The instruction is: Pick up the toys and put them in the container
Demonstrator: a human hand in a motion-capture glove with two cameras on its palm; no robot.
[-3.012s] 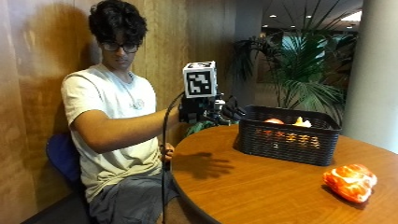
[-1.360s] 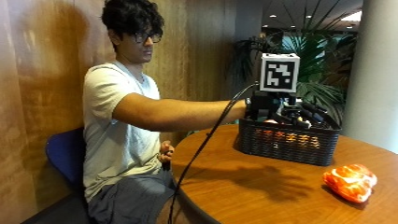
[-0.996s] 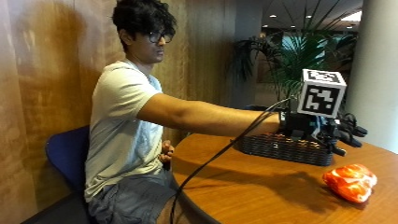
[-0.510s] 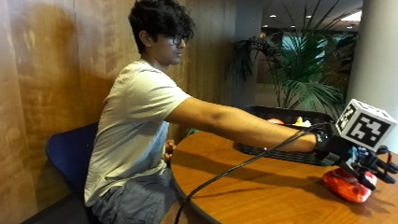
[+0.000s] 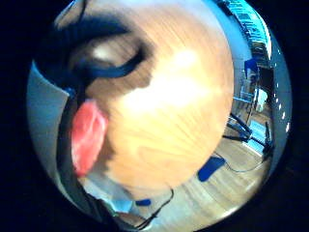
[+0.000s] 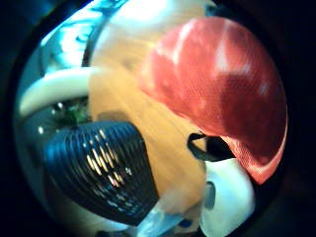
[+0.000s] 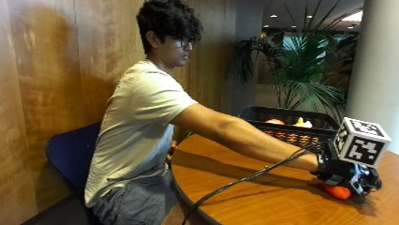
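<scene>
Wood-panel wall (image 7: 50,70), blue chair (image 7: 69,154), potted palm (image 7: 305,70), white column (image 7: 374,70)

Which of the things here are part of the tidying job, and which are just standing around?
Part of the job:
- orange-red toy on the table, under the gloved right hand
- black basket, the container, with toys already inside

Just there:
- round wooden table
- blue chair
- potted palm behind the basket

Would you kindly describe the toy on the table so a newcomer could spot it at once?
Start at the round wooden table and follow the person's outstretched arm to the gloved right hand near the table's edge. The orange-red toy lies on the wood under that hand, apart from the black basket, the only toy outside it.
</scene>
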